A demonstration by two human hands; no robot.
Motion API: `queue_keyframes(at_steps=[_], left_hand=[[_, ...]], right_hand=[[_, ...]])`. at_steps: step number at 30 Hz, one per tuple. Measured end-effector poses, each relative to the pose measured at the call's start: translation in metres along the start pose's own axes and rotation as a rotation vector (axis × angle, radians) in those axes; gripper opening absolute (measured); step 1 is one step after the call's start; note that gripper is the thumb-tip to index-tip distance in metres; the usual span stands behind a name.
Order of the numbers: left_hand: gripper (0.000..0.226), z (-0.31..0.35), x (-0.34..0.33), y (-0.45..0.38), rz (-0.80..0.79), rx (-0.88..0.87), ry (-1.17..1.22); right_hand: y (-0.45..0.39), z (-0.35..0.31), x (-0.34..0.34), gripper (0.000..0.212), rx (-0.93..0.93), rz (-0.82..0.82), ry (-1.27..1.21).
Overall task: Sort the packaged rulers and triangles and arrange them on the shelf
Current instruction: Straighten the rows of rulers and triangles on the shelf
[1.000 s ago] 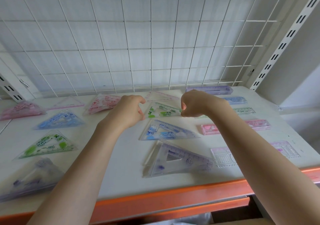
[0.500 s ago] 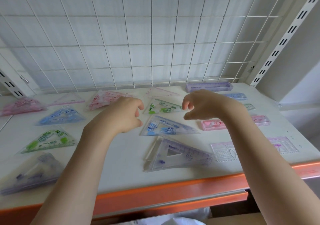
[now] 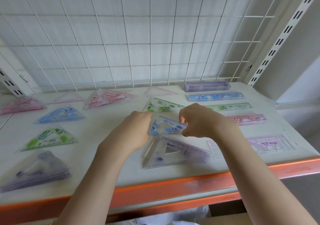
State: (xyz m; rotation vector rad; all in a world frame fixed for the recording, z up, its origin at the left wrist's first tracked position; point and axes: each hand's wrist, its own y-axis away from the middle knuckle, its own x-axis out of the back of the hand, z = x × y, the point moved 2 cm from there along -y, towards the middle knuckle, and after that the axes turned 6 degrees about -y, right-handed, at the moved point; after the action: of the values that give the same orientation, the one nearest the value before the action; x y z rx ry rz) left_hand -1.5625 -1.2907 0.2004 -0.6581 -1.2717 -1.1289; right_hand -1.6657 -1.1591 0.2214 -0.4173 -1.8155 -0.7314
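Note:
A clear packaged triangle with blue print sits mid-shelf between both my hands. My left hand grips its left end and my right hand pinches its right end with curled fingers. Just in front lies a purple triangle pack; behind it a green triangle. Straight rulers form a column at the right: purple, blue, green, pink.
On the white shelf more triangle packs lie at the left: pink, blue, green, purple. A pink stencil ruler lies at the right. A wire grid backs the shelf; its front edge is orange.
Both hands came back from the green triangle toward me, dropped onto the blue-printed triangle and took hold of its two ends.

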Motion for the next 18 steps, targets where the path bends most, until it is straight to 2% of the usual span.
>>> queue_keyframes(at_steps=[7,18], left_hand=[[0.051,-0.011,-0.001,0.004,0.059,0.043,0.164],[0.052,-0.006,-0.003,0.006,0.115,0.037,0.191]], right_hand=[[0.001,0.003,-0.003,0.039,-0.014,-0.001,-0.062],[0.000,0.003,-0.005,0.037,-0.010,0.027,-0.092]])
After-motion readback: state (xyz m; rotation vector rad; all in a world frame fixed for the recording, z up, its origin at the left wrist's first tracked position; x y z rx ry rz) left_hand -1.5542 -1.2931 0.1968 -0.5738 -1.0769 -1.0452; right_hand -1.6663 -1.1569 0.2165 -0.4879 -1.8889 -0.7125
